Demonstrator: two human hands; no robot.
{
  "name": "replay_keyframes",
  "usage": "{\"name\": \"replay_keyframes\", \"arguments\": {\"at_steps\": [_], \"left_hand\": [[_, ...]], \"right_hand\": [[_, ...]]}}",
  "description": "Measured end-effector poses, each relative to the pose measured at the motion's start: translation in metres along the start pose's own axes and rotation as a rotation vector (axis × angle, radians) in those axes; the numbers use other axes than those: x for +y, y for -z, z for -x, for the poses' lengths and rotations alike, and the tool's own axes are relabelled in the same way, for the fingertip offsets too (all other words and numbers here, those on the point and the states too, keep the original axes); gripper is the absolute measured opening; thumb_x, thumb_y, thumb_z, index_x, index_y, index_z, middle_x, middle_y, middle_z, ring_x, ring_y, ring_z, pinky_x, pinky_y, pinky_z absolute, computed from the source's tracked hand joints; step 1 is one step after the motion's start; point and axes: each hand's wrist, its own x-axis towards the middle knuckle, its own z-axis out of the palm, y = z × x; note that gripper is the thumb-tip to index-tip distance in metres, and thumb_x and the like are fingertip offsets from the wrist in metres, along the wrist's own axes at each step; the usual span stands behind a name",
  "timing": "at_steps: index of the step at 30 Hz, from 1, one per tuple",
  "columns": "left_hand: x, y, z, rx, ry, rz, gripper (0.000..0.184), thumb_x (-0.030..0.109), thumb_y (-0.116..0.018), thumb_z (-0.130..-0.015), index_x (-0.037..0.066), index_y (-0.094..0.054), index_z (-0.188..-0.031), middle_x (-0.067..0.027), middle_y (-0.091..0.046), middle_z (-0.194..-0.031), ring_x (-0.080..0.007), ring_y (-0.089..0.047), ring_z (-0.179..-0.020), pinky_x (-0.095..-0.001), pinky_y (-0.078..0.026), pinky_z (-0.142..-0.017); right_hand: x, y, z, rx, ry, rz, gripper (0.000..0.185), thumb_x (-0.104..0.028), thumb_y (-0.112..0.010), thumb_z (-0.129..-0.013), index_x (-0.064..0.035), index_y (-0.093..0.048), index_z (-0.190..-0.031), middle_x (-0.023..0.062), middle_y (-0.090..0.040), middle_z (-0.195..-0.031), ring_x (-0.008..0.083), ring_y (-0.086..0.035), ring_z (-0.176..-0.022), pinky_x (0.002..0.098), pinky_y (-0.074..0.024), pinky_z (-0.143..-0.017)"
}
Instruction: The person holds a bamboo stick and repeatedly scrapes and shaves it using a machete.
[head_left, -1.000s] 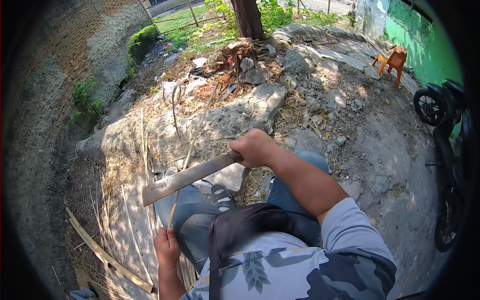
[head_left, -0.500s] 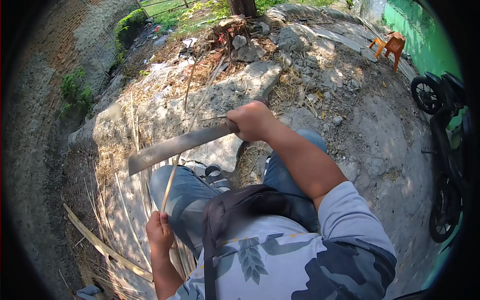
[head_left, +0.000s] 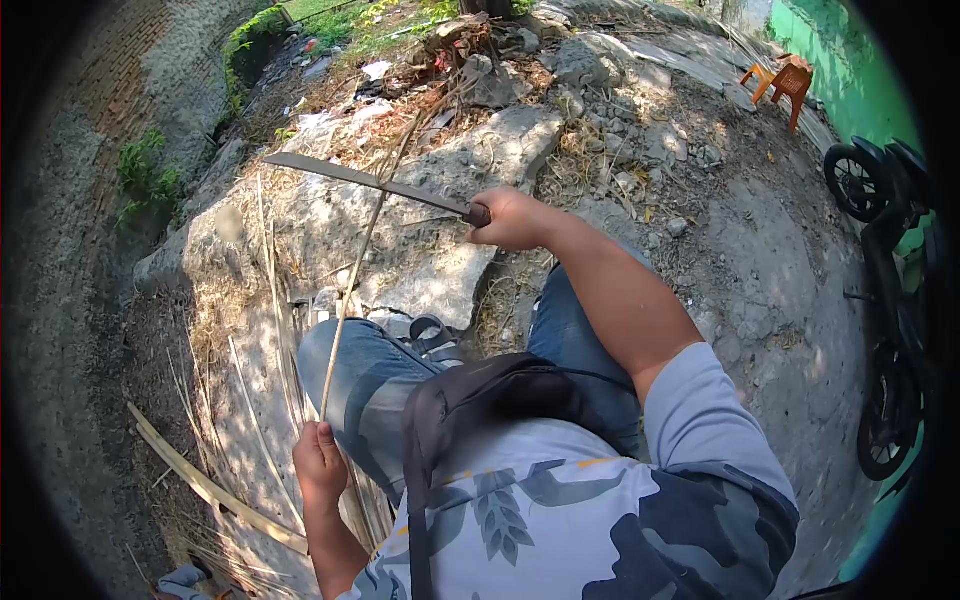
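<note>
My right hand (head_left: 512, 218) is wrapped round the dark handle of a machete (head_left: 425, 198). The blade points left, seen nearly edge-on, and crosses a long thin wooden strip (head_left: 347, 305) near its upper part; I cannot tell whether it cuts into it. Down by my left knee, my left hand (head_left: 320, 466) grips the strip's lower end between thumb and fingers. From there the strip slants up past the knee, over a concrete slab (head_left: 455, 265), toward the rubble, where its far end splits or overlaps with other stalks.
Loose strips (head_left: 272, 260) and a wider curved strip (head_left: 205, 487) lie on the ground at left. A brick wall (head_left: 110, 85) rises beyond. Rubble (head_left: 600, 110) and a tree trunk (head_left: 486, 8) are ahead. An orange chair (head_left: 793, 88) and a motorbike (head_left: 885, 250) stand at right.
My right hand has turned the machete, its tip swinging up and away from my knee, so the blade now meets the strip farther up. My left hand has stayed nearly still.
</note>
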Motion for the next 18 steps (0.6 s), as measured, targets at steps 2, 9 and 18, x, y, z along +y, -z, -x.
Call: {"name": "replay_keyframes", "arguments": {"at_steps": [2, 9, 18], "left_hand": [[0.004, -0.002, -0.001, -0.007, 0.022, 0.022, 0.055, 0.044, -0.043, -0.113, 0.001, -0.049, -0.08, -0.0087, -0.046, -0.064, -0.0158, -0.042, -0.062, -0.0371, -0.037, -0.057], [-0.001, -0.005, 0.0, -0.032, -0.002, -0.022, 0.054, 0.045, -0.047, -0.111, -0.001, -0.055, -0.084, -0.0158, -0.054, -0.063, -0.0252, -0.052, -0.056, -0.0401, -0.042, -0.056], [-0.016, 0.01, 0.011, -0.058, 0.072, -0.085, 0.056, 0.047, -0.046, -0.111, -0.001, -0.055, -0.083, -0.0165, -0.055, -0.063, -0.0246, -0.051, -0.056, -0.0412, -0.042, -0.056]], "right_hand": [[-0.012, -0.005, 0.003, 0.103, 0.11, 0.104, 0.025, -0.027, -0.077, -0.082, -0.0081, -0.072, -0.097, 0.0159, -0.072, -0.085, 0.0379, -0.07, -0.08, 0.0474, -0.0531, -0.071], [-0.025, -0.014, 0.01, 0.11, 0.299, 0.495, 0.014, -0.02, -0.073, -0.074, -0.0165, -0.067, -0.086, 0.0083, -0.071, -0.08, 0.0321, -0.072, -0.08, 0.047, -0.0563, -0.071], [-0.011, 0.007, -0.002, -0.073, -0.121, 0.181, 0.026, -0.026, -0.075, -0.077, -0.0083, -0.071, -0.096, 0.0152, -0.073, -0.09, 0.036, -0.071, -0.088, 0.0481, -0.0543, -0.077]]}}
